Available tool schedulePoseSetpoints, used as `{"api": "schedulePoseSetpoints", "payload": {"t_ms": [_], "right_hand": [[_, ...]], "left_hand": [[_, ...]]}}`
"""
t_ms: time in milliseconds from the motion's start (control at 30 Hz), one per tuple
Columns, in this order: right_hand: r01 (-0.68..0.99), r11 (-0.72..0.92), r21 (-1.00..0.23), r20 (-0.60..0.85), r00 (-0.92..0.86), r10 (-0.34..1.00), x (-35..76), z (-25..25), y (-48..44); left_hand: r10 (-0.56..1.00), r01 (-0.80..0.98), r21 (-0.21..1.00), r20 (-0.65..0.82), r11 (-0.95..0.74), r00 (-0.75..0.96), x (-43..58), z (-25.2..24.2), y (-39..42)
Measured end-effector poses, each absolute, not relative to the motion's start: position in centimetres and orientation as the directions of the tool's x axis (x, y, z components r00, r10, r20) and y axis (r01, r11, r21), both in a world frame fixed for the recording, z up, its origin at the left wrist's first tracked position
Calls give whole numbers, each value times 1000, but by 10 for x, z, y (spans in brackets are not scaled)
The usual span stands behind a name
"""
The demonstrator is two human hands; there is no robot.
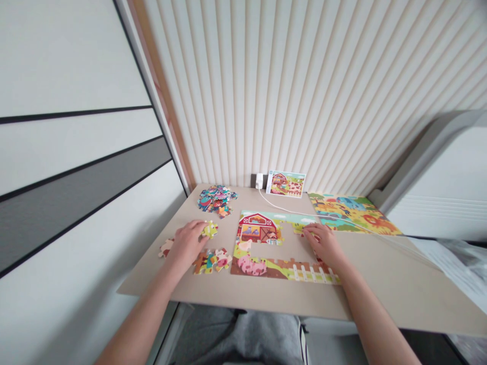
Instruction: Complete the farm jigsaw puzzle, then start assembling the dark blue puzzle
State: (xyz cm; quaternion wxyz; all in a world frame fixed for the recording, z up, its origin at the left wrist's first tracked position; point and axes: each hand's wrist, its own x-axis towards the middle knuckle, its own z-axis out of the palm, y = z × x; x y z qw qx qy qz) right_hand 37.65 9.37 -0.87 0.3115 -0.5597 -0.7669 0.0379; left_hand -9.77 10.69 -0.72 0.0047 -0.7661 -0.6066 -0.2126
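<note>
On the worktop (380, 284) your puzzle (266, 267) runs left to right, barn (257, 227) upright. Fingers released, left hand (188, 242) touches a loose piece (211, 229), right hand (325, 244) the puzzle.

Both forearms rise from the bottom edge. The left hand (188, 239) lies flat, palm down, left of centre. The right hand (324, 244) lies palm down right of centre, fingers spread.

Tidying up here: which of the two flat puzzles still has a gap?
The red-barn puzzle by the right hand: bare desk shows in its middle; the animal puzzle far right looks complete.
</note>
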Motion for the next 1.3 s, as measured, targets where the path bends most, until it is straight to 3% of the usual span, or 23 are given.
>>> {"api": "schedulePoseSetpoints", "payload": {"t_ms": [233,600,833,1133,1300], "right_hand": [[823,379,-423,426,-189,885,378,-12,95],[831,384,-403,409,-212,888,382,-18,98],[819,393,-417,413,-215,885,380,-19,98],[806,395,-441,410,-211,887,374,-18,97],[802,402,-442,393,-230,891,371,-19,96]], "left_hand": [[906,943,130,344,-306,247,-93,-8,104],[898,942,131,367,-309,244,-90,-4,101],[835,897,196,484,-395,261,-55,24,92],[687,744,70,451,-664,570,88,42,86],[779,749,277,411,-601,473,136,21,113]]}}
